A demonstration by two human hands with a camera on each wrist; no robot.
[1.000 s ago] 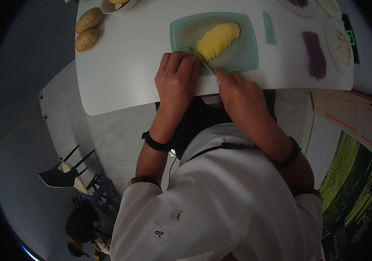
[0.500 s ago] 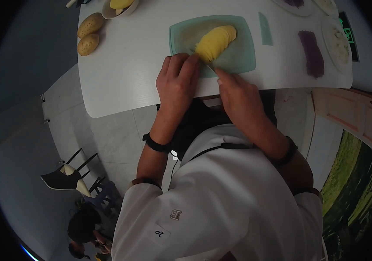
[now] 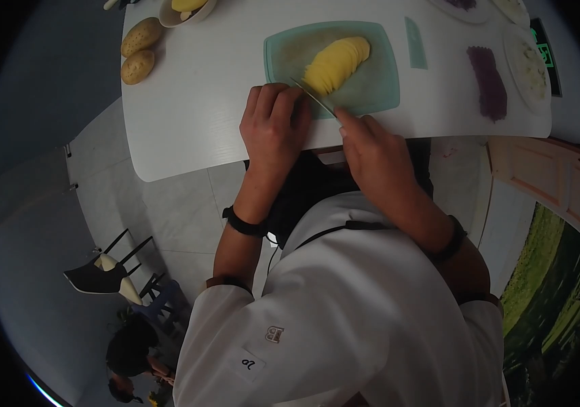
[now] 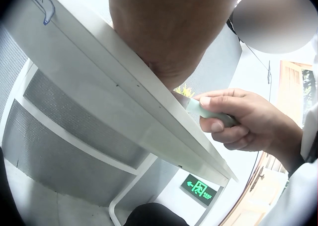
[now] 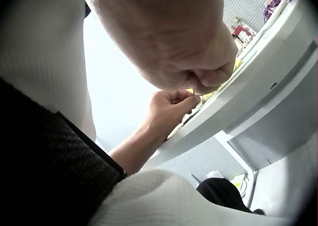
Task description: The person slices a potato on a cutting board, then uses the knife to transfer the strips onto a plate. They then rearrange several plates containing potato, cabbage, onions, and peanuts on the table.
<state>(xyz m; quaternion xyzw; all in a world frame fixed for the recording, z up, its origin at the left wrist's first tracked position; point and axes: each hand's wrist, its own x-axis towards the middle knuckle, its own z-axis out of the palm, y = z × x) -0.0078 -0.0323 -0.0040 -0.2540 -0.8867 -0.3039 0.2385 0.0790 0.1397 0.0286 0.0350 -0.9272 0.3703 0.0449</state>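
Peeled yellow potato slices [image 3: 336,64] lie fanned in a row on a teal cutting board [image 3: 383,88]. My left hand [image 3: 273,122] curls its fingers at the board's near left corner, over the near end of the potato. In the right wrist view, yellow shows at the thumb and fingertips of this left hand [image 5: 166,111]; the rest of the piece is hidden. My right hand [image 3: 378,149] grips a knife [image 3: 318,100], its blade slanting between the left fingertips and the slices. The left wrist view shows its pale green handle [image 4: 218,117] in the right fist.
Two unpeeled potatoes [image 3: 139,51] and a bowl [image 3: 178,19] with yellow pieces stand at the left. Right of the board lie a teal blade-shaped piece [image 3: 415,44] and a strip of purple slices [image 3: 488,85]. A plate [image 3: 527,68] holds pale pieces. The table edge [image 3: 202,169] runs close to my body.
The knife blade dropped low beside the potato half a second ago, mostly out of sight, and now shows in full again. Both hands stay almost in place.
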